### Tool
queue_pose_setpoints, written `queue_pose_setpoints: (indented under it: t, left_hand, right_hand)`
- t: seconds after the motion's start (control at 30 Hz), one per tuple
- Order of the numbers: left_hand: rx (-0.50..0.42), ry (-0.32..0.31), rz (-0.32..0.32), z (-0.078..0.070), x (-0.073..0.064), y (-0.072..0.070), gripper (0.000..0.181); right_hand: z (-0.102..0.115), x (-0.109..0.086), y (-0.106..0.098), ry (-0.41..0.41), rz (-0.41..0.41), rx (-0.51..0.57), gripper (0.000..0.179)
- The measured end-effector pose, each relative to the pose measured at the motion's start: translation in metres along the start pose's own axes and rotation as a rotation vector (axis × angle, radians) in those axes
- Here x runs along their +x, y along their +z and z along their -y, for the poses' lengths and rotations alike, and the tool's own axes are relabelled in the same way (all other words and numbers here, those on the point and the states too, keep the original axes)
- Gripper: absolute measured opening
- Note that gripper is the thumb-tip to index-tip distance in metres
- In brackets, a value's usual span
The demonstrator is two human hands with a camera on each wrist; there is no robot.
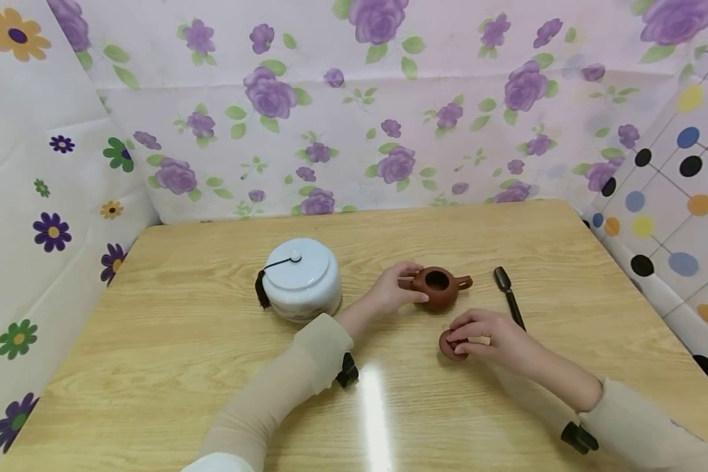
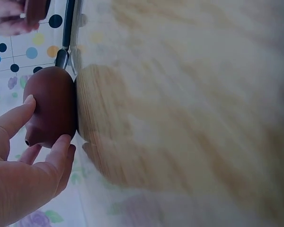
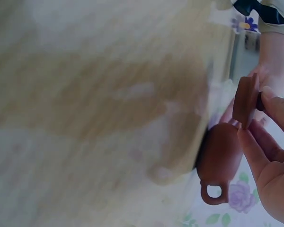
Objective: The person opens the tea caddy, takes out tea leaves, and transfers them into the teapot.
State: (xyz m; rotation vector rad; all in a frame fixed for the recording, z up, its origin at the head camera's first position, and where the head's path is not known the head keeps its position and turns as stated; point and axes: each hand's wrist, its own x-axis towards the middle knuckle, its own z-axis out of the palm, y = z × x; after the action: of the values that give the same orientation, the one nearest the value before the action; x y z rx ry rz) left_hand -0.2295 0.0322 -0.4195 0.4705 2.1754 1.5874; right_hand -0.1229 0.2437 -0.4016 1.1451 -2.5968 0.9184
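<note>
A small reddish-brown teapot (image 1: 440, 298) stands upright and uncovered on the wooden table, its round mouth showing and its handle toward the right. My left hand (image 1: 396, 287) holds it at the spout side; in the left wrist view the thumb and fingers lie around the teapot's body (image 2: 52, 101). The teapot's lid (image 1: 452, 346) is in my right hand (image 1: 492, 337), in front of the pot and apart from it. From the right wrist view, thumb and fingers pinch the lid (image 3: 245, 101) by its knob and edge, above the table.
To the left stands a pale lidded jar (image 1: 302, 288) with a black tassel (image 1: 262, 290). A dark tea scoop (image 1: 509, 296) lies right of the teapot, partly behind the right hand. Flowered cloth (image 1: 330, 131) hangs behind the table (image 1: 165, 367).
</note>
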Motion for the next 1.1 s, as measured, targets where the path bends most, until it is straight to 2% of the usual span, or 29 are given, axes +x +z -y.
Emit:
queue_pose_setpoints:
  t: [0.2, 0.43, 0.53, 0.83, 0.97, 1.1]
  left_hand:
    - [-0.008, -0.016, 0.002, -0.002, 0.0, -0.001, 0.057]
    - [-0.002, -0.022, 0.0, -0.001, 0.001, -0.001, 0.056]
    - [-0.012, -0.038, 0.009, -0.006, -0.003, -0.002, 0.057]
    - [-0.005, -0.034, 0.031, -0.004, -0.002, -0.004, 0.057]
    - [0.042, -0.032, 0.069, -0.01, -0.005, -0.009, 0.061]
    - [0.116, -0.005, 0.085, -0.02, -0.01, -0.016, 0.064]
  right_hand:
    - [0.0, -0.006, 0.004, 0.042, 0.084, 0.04, 0.016]
    - [0.002, -0.01, 0.008, 0.026, 0.139, 0.04, 0.014]
    - [0.002, -0.012, 0.011, 0.041, 0.145, 0.05, 0.015]
    - [0.003, -0.014, 0.015, 0.076, 0.14, 0.077, 0.017]
    - [0.004, -0.015, 0.015, 0.076, 0.126, 0.069, 0.021]
    - [0.008, -0.014, 0.012, 0.116, 0.119, 0.035, 0.022]
